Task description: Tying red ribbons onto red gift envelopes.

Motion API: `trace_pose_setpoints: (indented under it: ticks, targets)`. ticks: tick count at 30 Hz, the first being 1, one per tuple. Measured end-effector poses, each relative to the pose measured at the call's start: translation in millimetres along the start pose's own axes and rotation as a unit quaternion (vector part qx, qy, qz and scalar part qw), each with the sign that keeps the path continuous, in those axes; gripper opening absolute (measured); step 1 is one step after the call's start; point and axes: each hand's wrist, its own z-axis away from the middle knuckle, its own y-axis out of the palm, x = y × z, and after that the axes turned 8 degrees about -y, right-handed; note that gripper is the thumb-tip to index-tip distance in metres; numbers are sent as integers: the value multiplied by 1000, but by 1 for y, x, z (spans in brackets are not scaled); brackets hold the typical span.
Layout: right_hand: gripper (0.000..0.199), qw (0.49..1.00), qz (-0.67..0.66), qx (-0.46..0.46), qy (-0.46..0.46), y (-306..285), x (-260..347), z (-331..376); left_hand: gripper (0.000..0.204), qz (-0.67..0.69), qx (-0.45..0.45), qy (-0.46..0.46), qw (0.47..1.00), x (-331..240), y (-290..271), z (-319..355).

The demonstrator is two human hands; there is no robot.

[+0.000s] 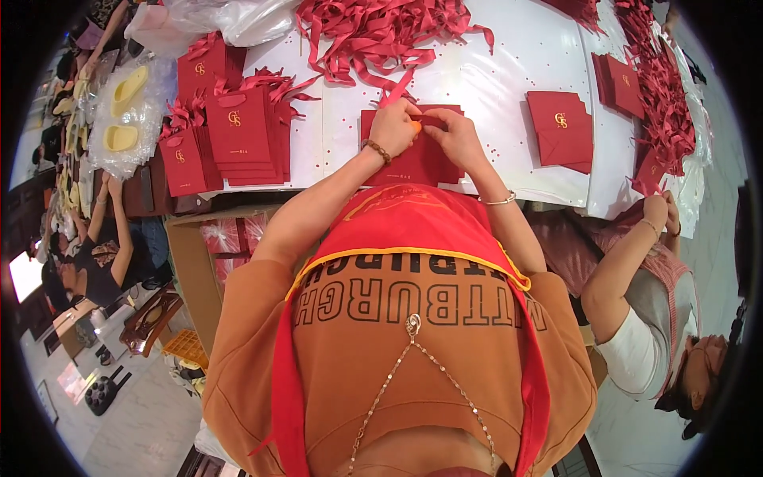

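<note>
Pinching a red ribbon (396, 87), the left hand (395, 129) has its fingers closed, an orange cover (416, 127) on one digit. Beside it, the right hand (459, 141) curls thumb and fingers inward at the same spot; whether they grip ribbon or paper I cannot tell. Both work over the upper part of a red paper bag (421, 168), lying flat at the middle of the near edge of the white-covered table (517, 63). Beyond the hands, toward the far edge, spreads a heap of loose ribbons (389, 36). Near the table's left near corner, several bags with ribbons (242, 135) lie in overlapping piles, a clear plastic wrap (230, 22) above them. Right of the hands sits a smaller stack of bags (560, 131); more ribbons (666, 111) line the right edge. By the near right corner, a co-worker's hands (658, 211) hold another red bag (650, 173). Below the near edge, left, stands a cardboard box (187, 262).
</note>
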Motion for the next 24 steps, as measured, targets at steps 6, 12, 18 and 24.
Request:
trace_pose_setpoints:
  ticks: [6, 12, 18, 24]
  targets:
    - [24, 998, 12, -15, -60, 0, 4, 4, 17, 108, 45, -90, 989, -4, -6, 2]
    - [23, 996, 6, -32, -88, 3, 2, 7, 21, 205, 92, -145, 964, -5, -6, 2]
    - [24, 998, 16, -12, -60, 2, 9, 5, 16, 93, 30, -74, 992, -2, 0, 3]
    - [24, 1000, -12, 12, -6, -7, 18, 11, 14, -174, -30, 93, 980, -10, -21, 12]
